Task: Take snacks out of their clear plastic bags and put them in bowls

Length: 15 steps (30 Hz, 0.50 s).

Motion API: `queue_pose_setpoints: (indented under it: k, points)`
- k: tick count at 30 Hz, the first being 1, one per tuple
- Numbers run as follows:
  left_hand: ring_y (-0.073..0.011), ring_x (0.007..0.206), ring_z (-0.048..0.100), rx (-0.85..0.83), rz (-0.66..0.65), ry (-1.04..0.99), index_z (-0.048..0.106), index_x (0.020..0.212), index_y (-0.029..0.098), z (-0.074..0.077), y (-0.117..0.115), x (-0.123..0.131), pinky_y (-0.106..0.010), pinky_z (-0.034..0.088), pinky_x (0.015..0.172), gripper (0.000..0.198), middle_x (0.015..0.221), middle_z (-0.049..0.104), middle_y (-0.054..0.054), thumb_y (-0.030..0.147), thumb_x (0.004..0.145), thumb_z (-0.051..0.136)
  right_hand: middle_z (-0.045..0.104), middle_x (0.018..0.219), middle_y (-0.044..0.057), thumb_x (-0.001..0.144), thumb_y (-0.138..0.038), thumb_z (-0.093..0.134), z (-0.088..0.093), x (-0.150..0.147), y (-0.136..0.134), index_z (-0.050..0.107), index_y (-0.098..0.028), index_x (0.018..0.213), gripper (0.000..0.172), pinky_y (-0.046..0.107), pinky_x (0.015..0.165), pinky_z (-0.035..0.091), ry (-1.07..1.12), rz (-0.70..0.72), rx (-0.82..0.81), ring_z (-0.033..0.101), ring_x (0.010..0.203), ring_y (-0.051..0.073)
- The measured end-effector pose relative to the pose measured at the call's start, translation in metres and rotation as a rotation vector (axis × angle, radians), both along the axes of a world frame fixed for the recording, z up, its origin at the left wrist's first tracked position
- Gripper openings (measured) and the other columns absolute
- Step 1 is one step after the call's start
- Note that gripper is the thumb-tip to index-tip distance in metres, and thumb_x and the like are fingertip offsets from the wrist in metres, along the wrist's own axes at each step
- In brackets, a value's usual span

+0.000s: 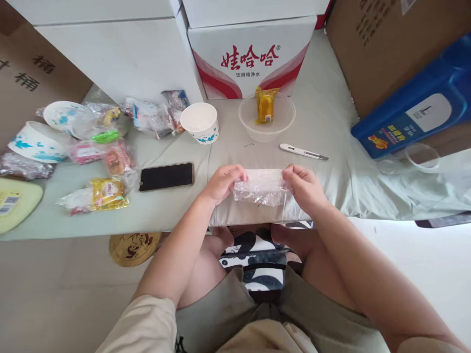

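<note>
Between my two hands a clear plastic bag (262,189) is stretched out just above the cloth near the table's front edge. My left hand (225,182) pinches its left upper corner, and my right hand (302,185) pinches the right one. Whether anything lies inside the bag I cannot tell; it looks thin and crinkled. Behind my right hand lies a white utility knife (302,151) with its blade out. Farther back stands a translucent plastic bowl (253,128) with a yellow packaged snack (265,105) in it.
A black phone (167,176) and a paper cup (200,122) stand left of my hands. Several wrapped snacks (108,192) and tipped paper bowls (39,142) crowd the far left. Boxes (250,59) line the back; a blue bottle (415,105) and clear cup (423,158) are right.
</note>
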State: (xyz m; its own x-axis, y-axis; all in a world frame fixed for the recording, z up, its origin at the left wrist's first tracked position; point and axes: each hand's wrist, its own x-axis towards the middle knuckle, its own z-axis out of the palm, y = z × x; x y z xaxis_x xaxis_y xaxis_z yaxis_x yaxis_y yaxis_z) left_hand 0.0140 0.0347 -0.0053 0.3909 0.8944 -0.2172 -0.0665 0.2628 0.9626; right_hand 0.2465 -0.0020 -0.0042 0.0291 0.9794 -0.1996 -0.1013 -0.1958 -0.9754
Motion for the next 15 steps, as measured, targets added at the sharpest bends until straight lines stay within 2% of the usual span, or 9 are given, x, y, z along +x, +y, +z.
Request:
queue_pose_setpoints:
  k: [2, 4, 6, 8, 10, 12, 14, 15]
  points:
    - [-0.01, 0.071, 0.06, 0.095, 0.031, 0.079, 0.063, 0.086, 0.018, -0.009, 0.003, 0.002, -0.023, 0.05, 0.067, 0.027, 0.092, 0.068, -0.002, 0.032, 0.069, 0.078, 0.053, 0.063, -0.009, 0.066, -0.04, 0.081, -0.007, -0.001, 0.003, 0.052, -0.026, 0.091, 0.04, 0.026, 0.058, 0.042, -0.062, -0.078, -0.021, 0.05, 0.056, 0.011]
    - [-0.0108, 0.081, 0.063, 0.169, 0.153, 0.137, 0.061, 0.098, 0.02, -0.016, 0.007, 0.002, -0.025, 0.052, 0.075, 0.035, 0.105, 0.067, -0.002, 0.021, 0.066, 0.076, 0.056, 0.067, -0.01, 0.063, -0.036, 0.08, -0.009, -0.002, 0.007, 0.05, -0.028, 0.106, 0.053, 0.027, 0.061, 0.044, -0.065, -0.148, -0.007, 0.053, 0.059, 0.012]
    - [-0.0125, 0.087, 0.064, 0.239, 0.298, 0.173, 0.058, 0.097, 0.021, -0.02, 0.01, 0.001, -0.027, 0.053, 0.081, 0.031, 0.103, 0.065, -0.003, 0.02, 0.07, 0.073, 0.058, 0.07, -0.007, 0.067, -0.036, 0.076, -0.007, -0.002, 0.009, 0.055, -0.026, 0.101, 0.042, 0.028, 0.064, 0.044, -0.109, -0.205, 0.057, 0.054, 0.063, 0.013]
    - [-0.0142, 0.087, 0.065, 0.265, 0.332, 0.181, 0.056, 0.094, 0.02, -0.021, 0.009, 0.001, -0.031, 0.054, 0.084, 0.023, 0.095, 0.065, -0.003, 0.025, 0.077, 0.071, 0.06, 0.073, -0.004, 0.073, -0.036, 0.072, -0.001, -0.004, 0.007, 0.057, -0.024, 0.086, 0.023, 0.029, 0.067, 0.044, -0.261, -0.242, 0.149, 0.056, 0.067, 0.014]
    - [-0.018, 0.095, 0.067, 0.223, 0.228, 0.137, 0.057, 0.099, 0.02, -0.02, 0.004, 0.004, -0.036, 0.054, 0.092, 0.028, 0.099, 0.068, -0.005, 0.034, 0.08, 0.073, 0.064, 0.079, 0.0, 0.079, -0.034, 0.068, 0.004, -0.008, 0.002, 0.057, -0.023, 0.08, 0.015, 0.031, 0.069, 0.045, -0.467, -0.238, 0.244, 0.058, 0.072, 0.016]
    - [-0.0247, 0.115, 0.066, 0.148, 0.075, 0.056, 0.057, 0.113, 0.021, -0.019, -0.004, 0.01, -0.043, 0.051, 0.102, 0.046, 0.119, 0.068, -0.012, 0.042, 0.078, 0.079, 0.065, 0.078, 0.0, 0.081, -0.033, 0.065, 0.007, -0.015, -0.005, 0.056, -0.024, 0.081, 0.013, 0.031, 0.066, 0.043, -0.578, -0.179, 0.292, 0.057, 0.069, 0.016]
    - [-0.0302, 0.127, 0.061, 0.104, -0.025, -0.025, 0.055, 0.125, 0.021, -0.017, -0.01, 0.018, -0.048, 0.047, 0.108, 0.065, 0.134, 0.063, -0.015, 0.048, 0.073, 0.084, 0.058, 0.068, -0.003, 0.083, -0.036, 0.062, 0.008, -0.023, -0.009, 0.053, -0.024, 0.082, 0.015, 0.029, 0.06, 0.04, -0.517, -0.066, 0.285, 0.05, 0.06, 0.014]
    - [-0.0313, 0.127, 0.061, 0.1, -0.049, -0.054, 0.055, 0.128, 0.021, -0.016, -0.012, 0.021, -0.048, 0.047, 0.108, 0.069, 0.134, 0.064, -0.016, 0.051, 0.073, 0.085, 0.052, 0.064, -0.004, 0.084, -0.038, 0.06, 0.008, -0.027, -0.011, 0.052, -0.024, 0.082, 0.016, 0.029, 0.057, 0.038, -0.452, 0.001, 0.266, 0.046, 0.057, 0.013]
